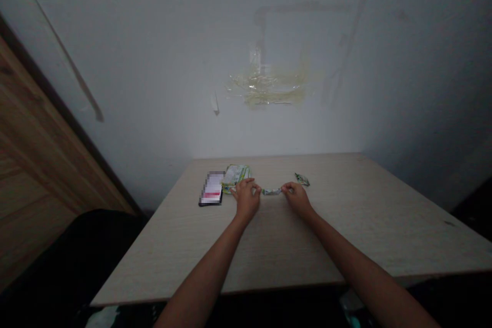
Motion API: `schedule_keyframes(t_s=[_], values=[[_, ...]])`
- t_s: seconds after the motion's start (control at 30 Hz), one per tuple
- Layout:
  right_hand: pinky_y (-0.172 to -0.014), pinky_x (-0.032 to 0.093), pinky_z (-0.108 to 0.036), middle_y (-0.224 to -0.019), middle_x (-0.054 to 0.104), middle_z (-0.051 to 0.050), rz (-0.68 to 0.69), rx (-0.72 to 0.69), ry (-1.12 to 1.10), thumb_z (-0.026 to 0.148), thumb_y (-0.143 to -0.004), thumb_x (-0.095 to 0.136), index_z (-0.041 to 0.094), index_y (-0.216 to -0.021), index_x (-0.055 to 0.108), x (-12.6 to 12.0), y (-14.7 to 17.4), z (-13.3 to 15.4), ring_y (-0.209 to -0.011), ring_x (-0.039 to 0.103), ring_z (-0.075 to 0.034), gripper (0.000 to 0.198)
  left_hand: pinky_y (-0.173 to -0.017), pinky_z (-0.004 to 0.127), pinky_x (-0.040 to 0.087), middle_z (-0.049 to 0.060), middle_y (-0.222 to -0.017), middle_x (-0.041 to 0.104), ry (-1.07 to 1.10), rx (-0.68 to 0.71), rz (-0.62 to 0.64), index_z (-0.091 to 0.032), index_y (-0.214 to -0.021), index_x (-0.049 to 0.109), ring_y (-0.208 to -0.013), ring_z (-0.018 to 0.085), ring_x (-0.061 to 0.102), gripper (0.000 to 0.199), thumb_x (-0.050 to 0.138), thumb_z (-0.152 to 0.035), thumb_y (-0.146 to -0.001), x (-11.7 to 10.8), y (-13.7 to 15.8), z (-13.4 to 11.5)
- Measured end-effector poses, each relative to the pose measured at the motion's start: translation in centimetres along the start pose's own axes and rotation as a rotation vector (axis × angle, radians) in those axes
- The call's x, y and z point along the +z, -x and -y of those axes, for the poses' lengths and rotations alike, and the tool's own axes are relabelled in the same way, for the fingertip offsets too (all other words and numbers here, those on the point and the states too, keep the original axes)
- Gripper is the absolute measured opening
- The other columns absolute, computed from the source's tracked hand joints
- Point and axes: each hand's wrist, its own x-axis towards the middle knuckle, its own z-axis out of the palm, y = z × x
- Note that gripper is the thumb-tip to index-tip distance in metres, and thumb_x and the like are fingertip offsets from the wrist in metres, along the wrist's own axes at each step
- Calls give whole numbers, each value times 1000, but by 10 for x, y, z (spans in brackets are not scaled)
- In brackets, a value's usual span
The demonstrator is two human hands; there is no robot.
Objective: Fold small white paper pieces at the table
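Between my hands, just over the table, a small narrow wrapper [272,191] in white and green is held stretched out sideways. My left hand [248,197] pinches its left end, and my right hand [296,198] pinches the right end. What the wrapper contains, if anything, does not show. A larger green and white packet [236,173] lies behind my left hand, partly covered by the fingers. Beyond my right hand rests a small dark green sachet [302,179].
A phone [212,188] with a lit, blurred screen lies left of the packet. The pale wooden table [269,251] meets a grey wall [154,61] with strips of old tape [272,92]. A wooden panel [34,154] and a dark shape [92,251] stand at the left.
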Motion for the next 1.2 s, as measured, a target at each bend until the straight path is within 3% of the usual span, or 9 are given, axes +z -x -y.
schedule_keyframes(t_s=[0.33, 0.5, 0.77, 1.03, 1.2], values=[[-82, 47, -36, -84, 72, -8, 37, 7, 46, 34, -79, 57, 18, -80, 70, -4, 2, 2, -83, 64, -23, 21, -110, 69, 12, 9, -126, 57, -126, 40, 30, -22, -82, 68, -128, 31, 40, 10, 58, -21, -82, 2, 5, 1], [-82, 46, -35, -82, 72, -7, 93, -96, 103, 31, -81, 57, 18, -80, 70, -8, 5, 8, -84, 64, -22, 18, -111, 68, 9, 5, -131, 55, -178, 158, 82, -27, -84, 68, -131, 30, 36, 6, 63, -28, -82, -5, 8, -2], [-91, 41, -36, -91, 73, -5, 154, -219, 167, 21, -81, 56, 23, -90, 72, -9, 4, 10, -94, 62, -22, 19, -109, 71, 9, 3, -133, 55, -155, 175, 113, -32, -87, 71, -131, 31, 37, 9, 67, -29, -79, -6, 6, -3], [-97, 34, -42, -94, 72, -6, 155, -238, 280, 29, -84, 58, 25, -88, 74, -17, 5, 11, -101, 58, -24, 18, -111, 70, 2, 0, -131, 58, -183, 274, 207, -34, -87, 72, -131, 29, 38, 11, 64, -30, -83, -16, 3, 1], [-100, 30, -45, -95, 71, -5, 165, -238, 330, 38, -82, 62, 28, -89, 76, -19, 4, 9, -103, 56, -26, 18, -113, 67, -4, 0, -130, 59, -206, 297, 218, -33, -87, 72, -132, 29, 37, 12, 73, -37, -76, -21, 3, 1]])
